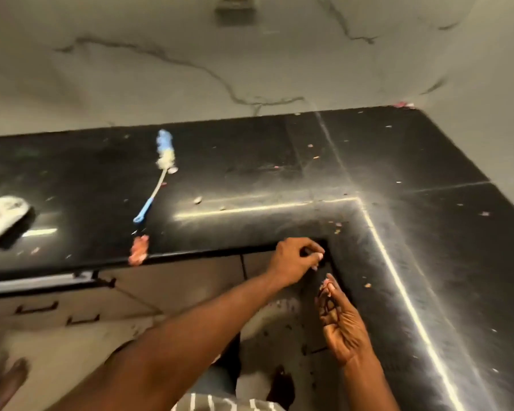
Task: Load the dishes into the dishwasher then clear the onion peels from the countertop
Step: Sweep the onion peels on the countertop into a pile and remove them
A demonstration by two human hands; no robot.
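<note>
The person stands at the inner corner of the black countertop (250, 161), gathering onion peels. The left hand (297, 259) is at that corner's front edge with fingers curled and fingertips drawn together, apparently pinching a small scrap; what it pinches is too small to be sure of. The right hand (343, 327) waits just below the edge, palm up and cupped, with a bit of pinkish peel (327, 282) at its fingertips.

To do this well, I would keep the cupped palm tight under the edge and sweep flakes toward it rather than picking each one. A larger clump of peels (138, 250) hangs on the front edge to the left, ready to drop off, so it wants taking soon. Fine flecks (337, 228) lie scattered near the inner corner and out along the right-hand run.

A bottle brush (161, 173) and a scrubbing brush (9, 218) lie further left, well apart from the hands.

The picture is smeared by motion. No dishwasher is clearly visible, so whether the dishes are loaded cannot be judged. The dark specks on the floor below are unclear.
</note>
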